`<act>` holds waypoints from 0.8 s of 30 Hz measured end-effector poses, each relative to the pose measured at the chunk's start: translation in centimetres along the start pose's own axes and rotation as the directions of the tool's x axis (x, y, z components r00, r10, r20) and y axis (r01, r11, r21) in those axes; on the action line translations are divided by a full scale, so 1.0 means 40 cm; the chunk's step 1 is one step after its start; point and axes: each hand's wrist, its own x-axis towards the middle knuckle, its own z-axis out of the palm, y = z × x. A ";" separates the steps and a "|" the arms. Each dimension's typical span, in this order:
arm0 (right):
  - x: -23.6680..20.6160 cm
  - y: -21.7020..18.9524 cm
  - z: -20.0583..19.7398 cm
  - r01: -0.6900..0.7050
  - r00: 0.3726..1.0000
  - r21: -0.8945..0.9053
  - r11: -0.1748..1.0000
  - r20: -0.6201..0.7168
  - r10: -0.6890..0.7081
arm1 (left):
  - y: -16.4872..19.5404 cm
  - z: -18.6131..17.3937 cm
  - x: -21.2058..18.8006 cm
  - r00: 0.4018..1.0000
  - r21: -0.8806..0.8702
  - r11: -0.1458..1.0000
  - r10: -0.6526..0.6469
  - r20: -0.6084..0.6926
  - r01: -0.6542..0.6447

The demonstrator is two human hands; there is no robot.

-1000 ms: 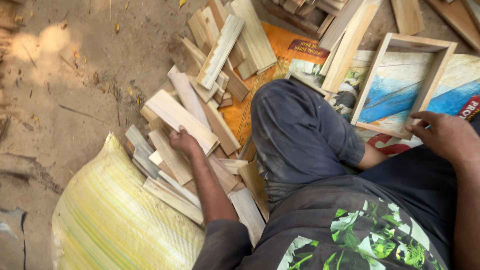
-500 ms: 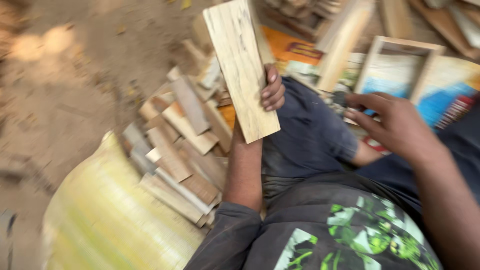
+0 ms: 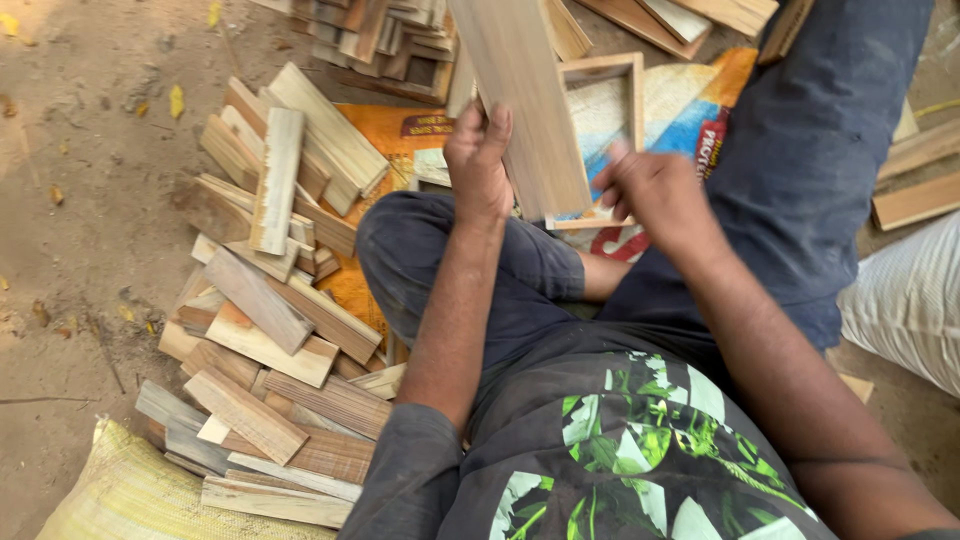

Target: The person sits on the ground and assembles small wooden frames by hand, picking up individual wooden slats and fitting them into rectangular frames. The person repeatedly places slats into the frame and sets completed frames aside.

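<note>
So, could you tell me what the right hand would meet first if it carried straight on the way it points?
Probably the wooden plank held upright by the left hand: the right hand points at its lower edge, though depth is unclear.

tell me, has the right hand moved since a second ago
Yes. The right hand left the frame's outer edge and came across to the plank held by the left hand.

Bare sandy ground (image 3: 90,200) is seen, lit by soft daylight. Small yellow leaves (image 3: 176,100) are scattered on it. A pile of short wooden boards (image 3: 270,300) is spread over an orange printed sack (image 3: 385,135). A yellow woven sack (image 3: 130,495) is laid at the bottom corner.
</note>
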 end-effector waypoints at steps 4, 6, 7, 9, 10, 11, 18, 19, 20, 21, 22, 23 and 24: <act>0.069 0.031 -0.096 -0.161 0.986 0.471 0.867 0.043 0.160 | 0.048 0.062 0.030 0.937 0.188 0.977 0.031 0.348 -0.102; 0.104 0.067 -0.108 -0.236 0.969 0.690 0.684 0.223 0.110 | 0.055 0.077 0.044 0.771 0.252 0.940 0.019 0.637 -0.231; 0.120 0.089 -0.112 -0.279 0.953 0.773 0.570 0.296 0.066 | 0.050 0.079 0.051 0.716 0.334 0.862 0.047 0.696 -0.381; 0.164 0.137 -0.084 -0.220 0.973 0.675 0.704 0.204 0.108 | 0.031 0.069 0.071 0.592 0.432 0.621 0.064 0.803 -0.654; 0.179 0.164 -0.066 -0.197 0.979 0.617 0.762 0.160 0.124 | 0.018 0.056 0.082 0.672 0.515 0.593 0.060 0.738 -0.619; 0.191 0.192 -0.048 -0.216 0.976 0.597 0.772 0.145 0.162 | 0.005 0.037 0.097 0.744 0.593 0.563 0.059 0.665 -0.575; 0.292 0.319 0.089 -0.256 0.967 0.451 0.855 0.099 0.237 | -0.184 -0.084 0.123 0.804 0.680 0.430 -0.341 -0.487 0.594; 0.308 0.326 0.102 -0.259 0.966 0.437 0.861 0.111 0.234 | -0.205 -0.101 0.121 0.862 0.764 0.399 -0.267 -0.432 0.507; 0.322 0.331 0.111 -0.246 0.969 0.415 0.876 0.102 0.223 | -0.224 -0.114 0.111 0.908 0.835 0.358 -0.200 -0.369 0.418; 0.336 0.336 0.118 -0.237 0.972 0.390 0.890 0.095 0.217 | -0.240 -0.124 0.106 0.944 0.893 0.308 -0.139 -0.300 0.329; 0.346 0.341 0.125 -0.229 0.973 0.366 0.902 0.089 0.211 | -0.251 -0.133 0.101 0.942 0.899 0.285 -0.152 -0.300 0.333; 0.353 0.345 0.132 -0.242 0.970 0.364 0.899 0.105 0.218 | -0.257 -0.137 0.101 0.941 0.906 0.265 -0.164 -0.296 0.331; 0.359 0.350 0.141 -0.252 0.967 0.364 0.897 0.118 0.224 | -0.261 -0.143 0.102 0.942 0.914 0.245 -0.175 -0.287 0.325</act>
